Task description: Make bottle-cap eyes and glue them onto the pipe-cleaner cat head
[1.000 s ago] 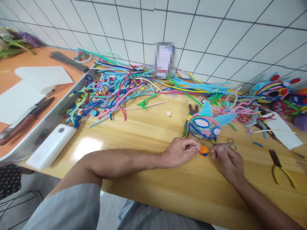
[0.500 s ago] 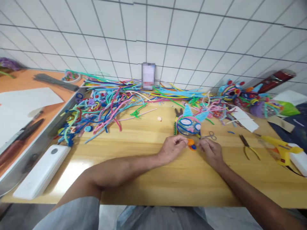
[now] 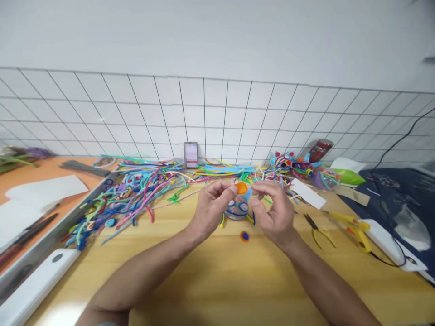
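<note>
A small orange disc [image 3: 241, 188], apparently coiled pipe cleaner, is held up above the table between my two hands. My left hand [image 3: 214, 206] pinches its left side between thumb and forefinger. At its right edge my right hand [image 3: 274, 210] is closed, fingertips bent in toward it; the exact contact is blurred. Behind the hands, partly covered, sits a round decorated face [image 3: 237, 210] with blue-ringed eyes and a light blue ear. On the wood just below lies an orange disc with a blue centre [image 3: 244, 236].
Heaped pipe cleaners [image 3: 136, 190] spread along the left and back. To the right lie yellow-handled pliers [image 3: 317, 232], a yellow glue gun [image 3: 362, 233] and a white card [image 3: 308, 193]. A phone [image 3: 190, 155] leans on the tiled wall; a white case [image 3: 44, 285] lies front left.
Both hands have risen from the tabletop with the orange disc, leaving the blue-centred disc lying on the wood. My view has tilted up, showing more wall.
</note>
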A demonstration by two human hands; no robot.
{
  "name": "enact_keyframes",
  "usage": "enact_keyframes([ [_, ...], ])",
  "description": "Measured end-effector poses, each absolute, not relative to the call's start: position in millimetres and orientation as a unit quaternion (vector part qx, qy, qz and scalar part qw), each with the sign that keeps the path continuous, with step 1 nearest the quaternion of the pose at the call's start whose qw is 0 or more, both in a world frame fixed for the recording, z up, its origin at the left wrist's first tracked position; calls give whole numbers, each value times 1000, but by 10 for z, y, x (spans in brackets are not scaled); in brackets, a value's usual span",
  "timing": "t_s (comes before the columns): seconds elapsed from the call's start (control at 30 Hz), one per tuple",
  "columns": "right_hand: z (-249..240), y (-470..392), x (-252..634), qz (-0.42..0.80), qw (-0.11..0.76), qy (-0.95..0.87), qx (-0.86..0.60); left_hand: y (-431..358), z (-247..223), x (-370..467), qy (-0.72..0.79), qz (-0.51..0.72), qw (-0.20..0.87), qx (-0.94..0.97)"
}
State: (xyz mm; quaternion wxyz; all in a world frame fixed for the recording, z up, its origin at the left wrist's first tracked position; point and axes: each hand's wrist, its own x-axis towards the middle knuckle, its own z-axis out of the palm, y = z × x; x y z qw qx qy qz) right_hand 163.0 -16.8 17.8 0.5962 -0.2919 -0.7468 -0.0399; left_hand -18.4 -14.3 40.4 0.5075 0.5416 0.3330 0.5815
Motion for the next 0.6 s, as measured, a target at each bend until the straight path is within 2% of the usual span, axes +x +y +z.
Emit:
enact_keyframes([
  [0.13,337,-85,1578,-82,631,-725,-262,-152,563,-64,301,609,501,536],
  [0.3,252,-34,1551,-112,618,-732,-264,-103,493,-17,288,618,526,508],
  [0.6,153,10,1515,-30,644,-714,-271,-18,456,-38,288,610,536,509],
])
